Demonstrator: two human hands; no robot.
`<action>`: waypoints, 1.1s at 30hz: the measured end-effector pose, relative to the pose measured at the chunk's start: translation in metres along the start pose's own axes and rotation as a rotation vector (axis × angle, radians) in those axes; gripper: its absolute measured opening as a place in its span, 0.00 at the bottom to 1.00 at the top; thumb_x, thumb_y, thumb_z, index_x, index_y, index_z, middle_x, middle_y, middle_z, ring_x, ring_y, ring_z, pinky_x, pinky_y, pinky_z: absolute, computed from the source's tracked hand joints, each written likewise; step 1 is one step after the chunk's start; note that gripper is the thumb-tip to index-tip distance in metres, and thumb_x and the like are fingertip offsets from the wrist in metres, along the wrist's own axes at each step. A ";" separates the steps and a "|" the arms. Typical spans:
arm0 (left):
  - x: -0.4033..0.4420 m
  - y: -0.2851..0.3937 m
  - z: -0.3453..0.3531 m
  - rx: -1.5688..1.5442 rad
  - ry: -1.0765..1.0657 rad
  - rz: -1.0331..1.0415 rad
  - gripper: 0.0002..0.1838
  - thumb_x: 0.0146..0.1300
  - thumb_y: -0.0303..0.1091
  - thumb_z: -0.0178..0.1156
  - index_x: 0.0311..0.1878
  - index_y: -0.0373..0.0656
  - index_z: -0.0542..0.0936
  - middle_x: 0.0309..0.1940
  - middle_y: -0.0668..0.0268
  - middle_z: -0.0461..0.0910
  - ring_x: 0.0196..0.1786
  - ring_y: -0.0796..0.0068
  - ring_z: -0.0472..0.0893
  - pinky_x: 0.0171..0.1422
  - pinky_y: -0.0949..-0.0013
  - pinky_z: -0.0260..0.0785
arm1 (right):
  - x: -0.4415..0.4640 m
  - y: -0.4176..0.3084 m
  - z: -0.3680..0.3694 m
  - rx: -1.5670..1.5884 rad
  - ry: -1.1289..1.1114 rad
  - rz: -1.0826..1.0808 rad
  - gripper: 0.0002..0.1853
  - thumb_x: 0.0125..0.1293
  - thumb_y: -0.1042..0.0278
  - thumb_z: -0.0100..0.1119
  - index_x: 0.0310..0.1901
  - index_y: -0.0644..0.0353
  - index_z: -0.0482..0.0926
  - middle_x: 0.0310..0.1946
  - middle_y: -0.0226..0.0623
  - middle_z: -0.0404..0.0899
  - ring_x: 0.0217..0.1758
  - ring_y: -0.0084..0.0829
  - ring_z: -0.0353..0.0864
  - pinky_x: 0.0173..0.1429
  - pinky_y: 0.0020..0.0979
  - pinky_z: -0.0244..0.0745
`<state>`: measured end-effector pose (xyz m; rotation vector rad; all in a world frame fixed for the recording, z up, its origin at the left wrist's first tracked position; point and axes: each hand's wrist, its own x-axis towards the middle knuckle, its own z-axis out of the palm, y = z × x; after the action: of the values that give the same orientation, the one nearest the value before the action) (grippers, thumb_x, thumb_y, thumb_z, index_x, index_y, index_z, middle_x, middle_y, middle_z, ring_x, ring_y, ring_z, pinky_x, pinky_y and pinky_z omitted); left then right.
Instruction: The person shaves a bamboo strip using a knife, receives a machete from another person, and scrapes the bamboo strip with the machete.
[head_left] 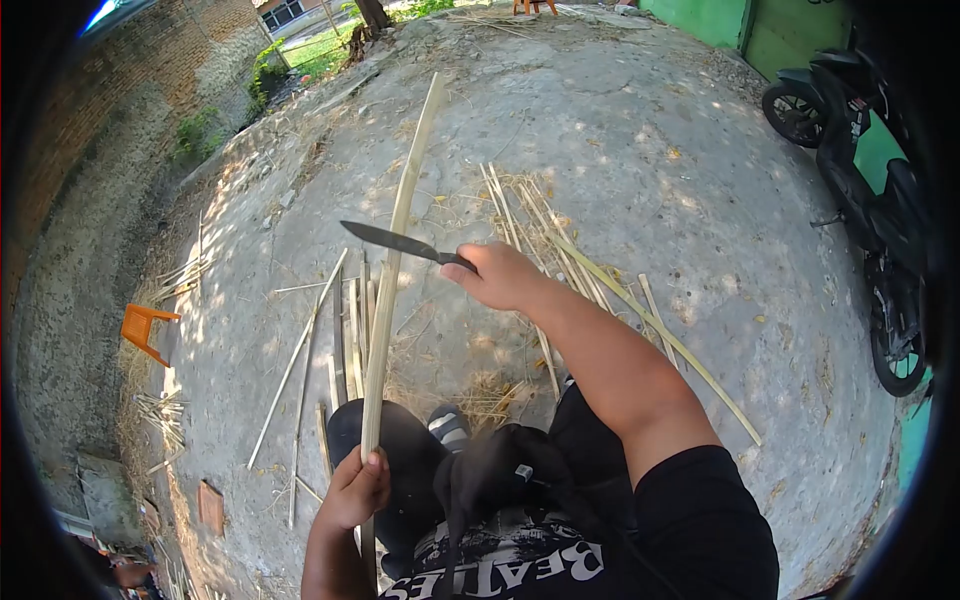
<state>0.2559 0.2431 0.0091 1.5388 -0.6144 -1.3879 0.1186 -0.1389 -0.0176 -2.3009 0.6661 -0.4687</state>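
Observation:
My left hand point(360, 487) is closed round the lower part of a long, pale bamboo strip point(377, 370), which stands up and away from me over my knee. In my right hand point(487, 275) is the dark handle of a knife point(391, 240), its blade pointing left. The blade crosses the strip around its middle; whether it cuts into the strip or just lies against it, I cannot tell. Several more bamboo strips point(355, 335) lie on the ground beyond my left knee, and others point(655, 322) are spread beneath my right forearm.
Shavings point(490, 398) litter the concrete ground point(620, 170) by my feet. An orange plastic stool point(148, 332) is at the left, near piles of short offcuts point(163, 420). A black motorcycle point(870, 210) stands along the right side. A brick wall point(110, 130) borders the left.

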 end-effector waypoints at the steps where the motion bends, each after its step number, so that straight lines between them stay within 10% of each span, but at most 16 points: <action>1: -0.001 -0.003 0.001 -0.001 0.009 0.003 0.17 0.85 0.49 0.50 0.43 0.46 0.70 0.23 0.75 0.63 0.20 0.83 0.64 0.22 0.74 0.59 | 0.001 0.007 -0.010 0.034 0.001 0.072 0.31 0.77 0.34 0.53 0.36 0.60 0.80 0.26 0.48 0.83 0.34 0.56 0.85 0.43 0.54 0.78; 17: 0.017 0.005 -0.004 0.102 0.065 0.073 0.16 0.85 0.46 0.50 0.43 0.43 0.71 0.23 0.75 0.68 0.21 0.84 0.66 0.24 0.75 0.61 | -0.023 -0.043 0.029 -0.081 -0.141 -0.397 0.30 0.74 0.32 0.57 0.37 0.57 0.82 0.26 0.48 0.83 0.34 0.55 0.85 0.41 0.53 0.77; 33: 0.015 -0.002 0.001 0.091 0.051 0.005 0.16 0.85 0.47 0.49 0.43 0.45 0.70 0.23 0.76 0.68 0.21 0.85 0.67 0.25 0.75 0.62 | -0.011 -0.010 0.030 -0.005 0.024 -0.182 0.29 0.74 0.36 0.59 0.34 0.60 0.80 0.21 0.49 0.79 0.29 0.56 0.83 0.35 0.52 0.76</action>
<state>0.2579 0.2310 0.0004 1.6386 -0.6582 -1.3284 0.1276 -0.1107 -0.0331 -2.3746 0.4710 -0.5801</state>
